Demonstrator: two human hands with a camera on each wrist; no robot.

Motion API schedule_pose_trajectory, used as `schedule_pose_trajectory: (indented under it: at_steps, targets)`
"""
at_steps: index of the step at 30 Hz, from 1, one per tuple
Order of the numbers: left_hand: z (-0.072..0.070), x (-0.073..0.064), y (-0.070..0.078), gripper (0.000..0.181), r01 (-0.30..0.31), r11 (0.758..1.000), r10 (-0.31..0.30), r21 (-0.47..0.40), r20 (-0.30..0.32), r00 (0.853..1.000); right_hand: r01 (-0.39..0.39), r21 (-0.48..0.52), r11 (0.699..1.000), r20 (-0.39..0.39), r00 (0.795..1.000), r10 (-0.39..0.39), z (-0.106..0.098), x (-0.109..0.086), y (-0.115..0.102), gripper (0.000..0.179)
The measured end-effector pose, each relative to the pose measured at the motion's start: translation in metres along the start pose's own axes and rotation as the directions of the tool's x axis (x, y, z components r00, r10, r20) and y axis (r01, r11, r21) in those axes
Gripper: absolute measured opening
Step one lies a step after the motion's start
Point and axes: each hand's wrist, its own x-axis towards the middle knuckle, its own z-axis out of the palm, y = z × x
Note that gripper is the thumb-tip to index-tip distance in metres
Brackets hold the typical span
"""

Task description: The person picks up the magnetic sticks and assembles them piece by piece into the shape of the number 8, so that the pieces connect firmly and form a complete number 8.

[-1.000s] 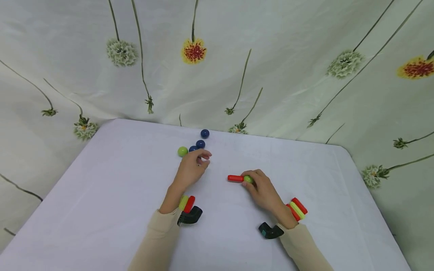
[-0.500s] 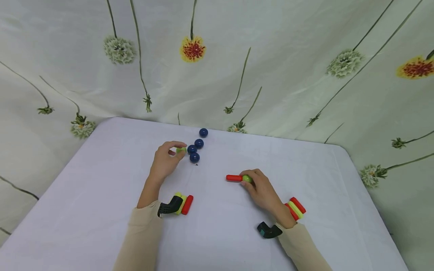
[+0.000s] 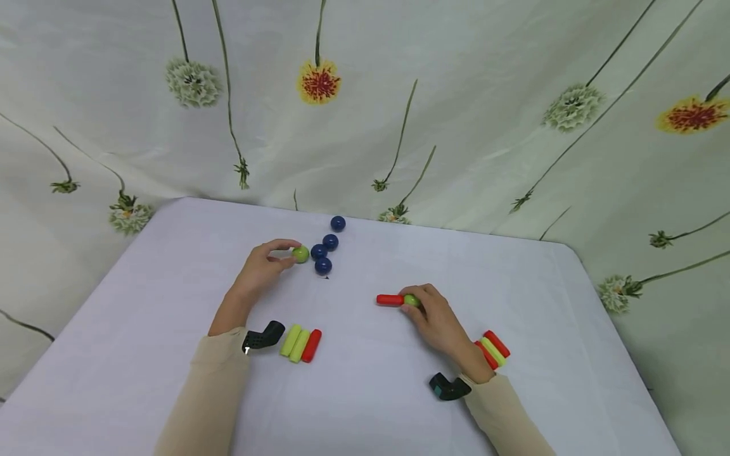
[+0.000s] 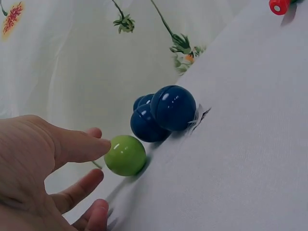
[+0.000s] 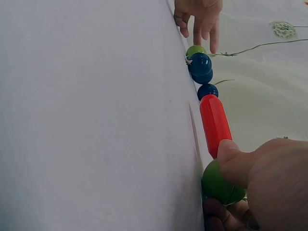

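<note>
Leftward, farther from the held green ball [image 3: 411, 301], the left hand [image 3: 260, 270] had shifted since half a second earlier, baring two yellow-green rods [image 3: 290, 340] that its black wrist device [image 3: 264, 335] had partly covered. Its thumb and fingers were spread and fairly straight around the near side of the loose green ball [image 3: 300, 254], with no grasp; whether the thumb touched it could not be told. That ball lay on the counter [image 3: 365, 399], left of the held green ball and farther from the person. Four dark-blue balls [image 3: 330, 242] lay in a crooked row between the two, beyond the held one, the nearest just beside the loose green ball.

Meanwhile the right hand [image 3: 435, 321] pinched the held green ball between thumb and fingers; a red rod [image 3: 389, 300] touched its left side. Nearer the person, to its left, the yellow-green rods lay alongside a second red rod [image 3: 312, 346]; to its right, two further red rods [image 3: 497, 343] flanked a third yellow-green rod [image 3: 493, 351], partly behind the right wrist.
</note>
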Motion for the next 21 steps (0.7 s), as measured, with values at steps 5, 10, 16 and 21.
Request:
schedule_pose_trajectory:
  at_steps: [5, 10, 16, 21]
  targets:
    - [-0.002, 0.009, -0.009, 0.043, 0.021, 0.995, -0.016, -0.093, 0.055, 0.998, 0.009, -0.006, 1.000, 0.004, 1.000, -0.009, 0.000, 0.000, 0.001, 0.025]
    - [-0.001, 0.015, -0.008, 0.046, 0.022, 0.990, -0.009, -0.138, 0.095, 0.995, 0.005, 0.002, 1.000, 0.000, 1.000, -0.005, -0.001, 0.000, 0.002, 0.025]
    - [0.004, 0.015, -0.011, 0.042, -0.011, 0.998, 0.015, -0.069, 0.067, 0.998, 0.002, 0.001, 1.000, 0.007, 1.000, -0.002, 0.002, 0.000, 0.003, 0.025]
    - [0.008, 0.016, -0.011, 0.039, -0.036, 0.998, 0.037, -0.056, 0.031, 0.999, 0.001, -0.010, 1.000, -0.002, 1.000, -0.001, 0.002, 0.000, 0.003, 0.026]
